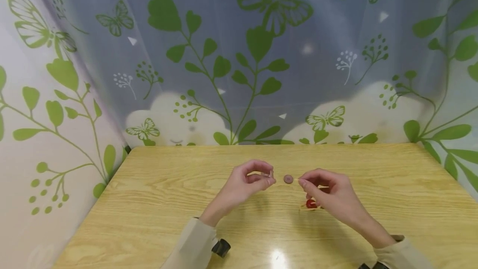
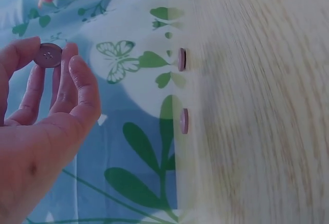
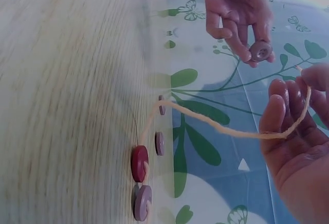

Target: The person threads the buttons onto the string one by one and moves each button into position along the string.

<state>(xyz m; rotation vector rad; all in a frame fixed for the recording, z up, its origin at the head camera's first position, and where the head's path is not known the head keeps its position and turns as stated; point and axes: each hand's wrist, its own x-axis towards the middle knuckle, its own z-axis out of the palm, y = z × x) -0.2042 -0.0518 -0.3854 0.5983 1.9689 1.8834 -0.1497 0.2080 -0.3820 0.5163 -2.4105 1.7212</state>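
Observation:
My left hand [image 1: 251,181] pinches a brownish-mauve button [image 2: 49,55] by its edge between thumb and fingertips; small holes show in its middle. To the right, level with it, my right hand [image 1: 331,192] pinches a pale yellow string [image 3: 221,130] close to its end. The string's tip sticks out past the fingertips towards the left hand, apart from the button. Below the right hand, the string runs down to the table through a red button [image 3: 139,163] and a mauve button [image 3: 143,203].
Two loose mauve buttons, a nearer one [image 3: 160,144] and a farther one [image 3: 162,105], rest on the wood-grain table [image 1: 168,202]. A curtain [image 1: 231,53] printed with leaves and butterflies hangs behind the table's far edge.

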